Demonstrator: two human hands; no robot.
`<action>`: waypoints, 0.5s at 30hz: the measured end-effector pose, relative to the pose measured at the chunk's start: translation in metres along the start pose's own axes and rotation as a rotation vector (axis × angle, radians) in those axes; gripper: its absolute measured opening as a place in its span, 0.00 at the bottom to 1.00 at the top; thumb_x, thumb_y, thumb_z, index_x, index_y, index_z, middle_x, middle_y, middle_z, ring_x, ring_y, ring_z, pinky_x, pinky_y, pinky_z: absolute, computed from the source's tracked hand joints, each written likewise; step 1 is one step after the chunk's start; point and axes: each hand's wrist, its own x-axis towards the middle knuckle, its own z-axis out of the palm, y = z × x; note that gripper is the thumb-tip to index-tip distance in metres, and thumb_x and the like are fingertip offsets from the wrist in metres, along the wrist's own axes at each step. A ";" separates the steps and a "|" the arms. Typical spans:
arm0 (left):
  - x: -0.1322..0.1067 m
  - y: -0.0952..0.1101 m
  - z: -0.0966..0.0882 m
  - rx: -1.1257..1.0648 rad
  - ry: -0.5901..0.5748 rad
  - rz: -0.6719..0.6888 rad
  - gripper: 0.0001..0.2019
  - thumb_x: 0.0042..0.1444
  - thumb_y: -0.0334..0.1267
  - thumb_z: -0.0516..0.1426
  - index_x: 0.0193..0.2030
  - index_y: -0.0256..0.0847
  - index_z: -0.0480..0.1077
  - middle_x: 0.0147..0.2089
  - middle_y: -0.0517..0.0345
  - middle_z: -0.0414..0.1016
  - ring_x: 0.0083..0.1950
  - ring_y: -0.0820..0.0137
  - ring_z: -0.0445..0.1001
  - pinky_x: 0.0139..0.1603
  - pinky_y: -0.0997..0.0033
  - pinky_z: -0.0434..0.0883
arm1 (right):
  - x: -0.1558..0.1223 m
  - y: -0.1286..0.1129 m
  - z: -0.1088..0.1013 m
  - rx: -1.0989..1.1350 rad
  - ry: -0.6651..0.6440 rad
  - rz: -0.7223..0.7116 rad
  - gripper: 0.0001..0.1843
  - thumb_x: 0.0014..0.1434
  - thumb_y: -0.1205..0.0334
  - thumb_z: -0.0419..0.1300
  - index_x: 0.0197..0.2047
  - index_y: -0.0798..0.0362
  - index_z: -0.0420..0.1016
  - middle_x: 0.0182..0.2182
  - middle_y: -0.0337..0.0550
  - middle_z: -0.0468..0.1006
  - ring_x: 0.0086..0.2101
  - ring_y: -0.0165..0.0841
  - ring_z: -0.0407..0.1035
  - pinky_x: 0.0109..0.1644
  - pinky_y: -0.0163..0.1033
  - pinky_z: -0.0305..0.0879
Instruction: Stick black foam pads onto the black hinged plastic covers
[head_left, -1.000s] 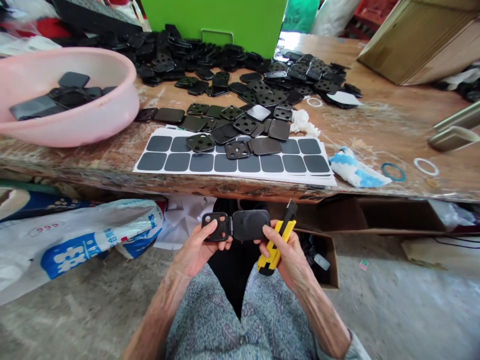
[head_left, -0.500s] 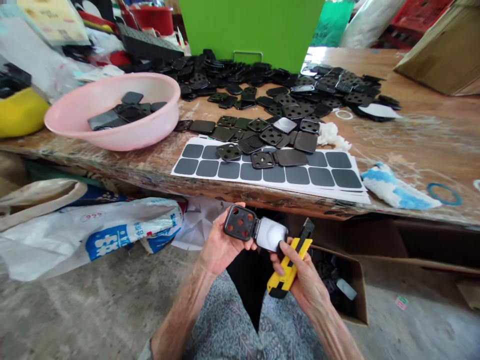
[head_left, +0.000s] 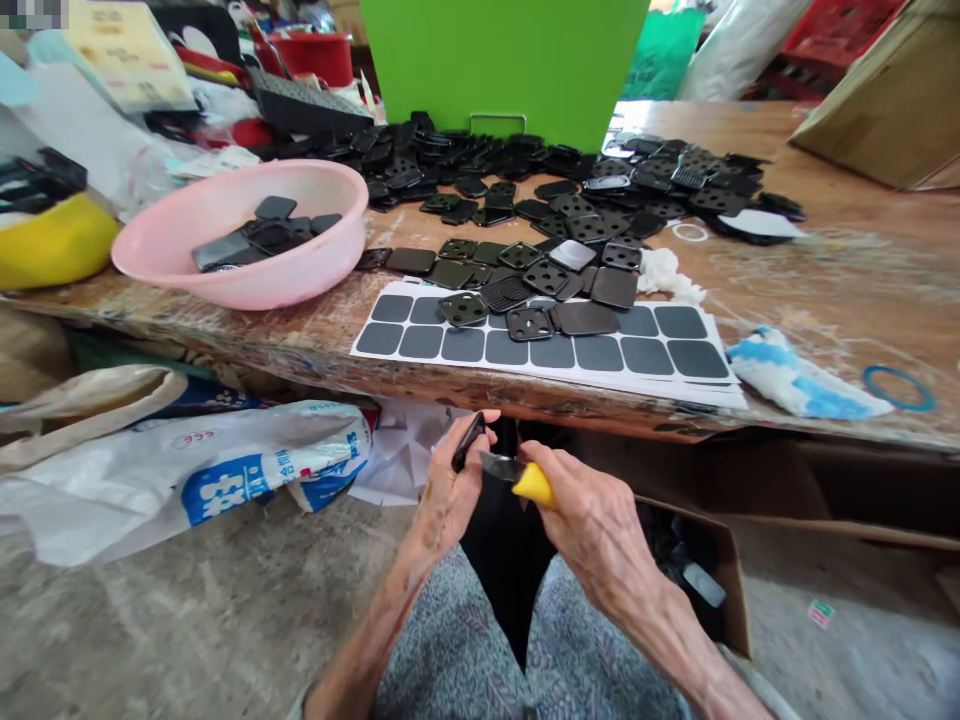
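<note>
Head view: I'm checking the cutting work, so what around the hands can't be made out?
All in the head view:
1. Black part in the left hand: seen edge-on, faces hidden.
2. Yellow knife: handle mostly covered by the right hand; whether its blade touches the part is too small to tell.
3. Cardboard box: contents mostly hidden behind the right forearm.

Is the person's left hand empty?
No, the left hand grips a black piece edge-on, beside the yellow knife in the right hand.

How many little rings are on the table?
2. A blue ring lies on the table at far right; a white ring lies farther back, beside the black pieces. More may hide under them.
</note>
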 end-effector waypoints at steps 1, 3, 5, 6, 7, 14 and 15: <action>0.000 0.000 -0.001 0.031 -0.009 0.028 0.12 0.55 0.39 0.59 0.46 0.44 0.76 0.41 0.56 0.74 0.45 0.64 0.70 0.52 0.69 0.63 | 0.004 -0.006 -0.002 -0.099 -0.007 -0.063 0.18 0.56 0.74 0.49 0.47 0.53 0.72 0.30 0.45 0.78 0.27 0.34 0.70 0.30 0.37 0.64; 0.001 -0.002 -0.002 0.108 -0.010 0.104 0.11 0.56 0.37 0.58 0.45 0.44 0.76 0.45 0.54 0.73 0.48 0.62 0.69 0.54 0.68 0.62 | 0.010 -0.017 -0.004 -0.251 -0.025 -0.141 0.18 0.54 0.77 0.50 0.45 0.54 0.72 0.27 0.44 0.76 0.25 0.34 0.68 0.28 0.37 0.61; 0.001 -0.006 -0.004 0.226 0.001 0.191 0.11 0.56 0.34 0.57 0.46 0.45 0.76 0.45 0.53 0.73 0.49 0.61 0.69 0.55 0.66 0.61 | 0.014 -0.023 -0.007 -0.335 -0.047 -0.174 0.18 0.52 0.78 0.50 0.43 0.54 0.71 0.27 0.44 0.76 0.25 0.34 0.67 0.29 0.37 0.60; 0.001 -0.007 -0.005 0.285 0.002 0.224 0.12 0.56 0.32 0.56 0.46 0.46 0.76 0.44 0.54 0.73 0.49 0.61 0.68 0.54 0.65 0.61 | 0.015 -0.023 -0.008 -0.359 -0.065 -0.169 0.18 0.52 0.78 0.50 0.42 0.53 0.71 0.27 0.44 0.75 0.25 0.34 0.67 0.29 0.37 0.59; 0.001 -0.008 -0.006 0.337 0.001 0.248 0.14 0.56 0.31 0.56 0.46 0.46 0.76 0.43 0.54 0.72 0.47 0.61 0.68 0.53 0.64 0.61 | 0.017 -0.021 -0.010 -0.377 -0.089 -0.146 0.17 0.52 0.78 0.51 0.42 0.53 0.71 0.27 0.44 0.75 0.26 0.34 0.66 0.29 0.37 0.58; -0.005 0.002 -0.006 -0.059 0.004 -0.009 0.07 0.53 0.35 0.57 0.37 0.44 0.77 0.34 0.57 0.73 0.43 0.62 0.71 0.53 0.62 0.64 | 0.023 0.033 -0.004 0.208 -0.271 0.361 0.04 0.59 0.64 0.56 0.34 0.52 0.72 0.23 0.39 0.72 0.22 0.29 0.63 0.26 0.34 0.53; -0.004 0.003 -0.004 -0.256 -0.008 -0.108 0.08 0.54 0.36 0.56 0.38 0.43 0.76 0.33 0.57 0.74 0.43 0.62 0.73 0.53 0.60 0.66 | 0.018 0.036 0.000 0.428 -0.291 0.461 0.07 0.60 0.59 0.56 0.35 0.52 0.72 0.23 0.38 0.71 0.21 0.28 0.62 0.25 0.34 0.53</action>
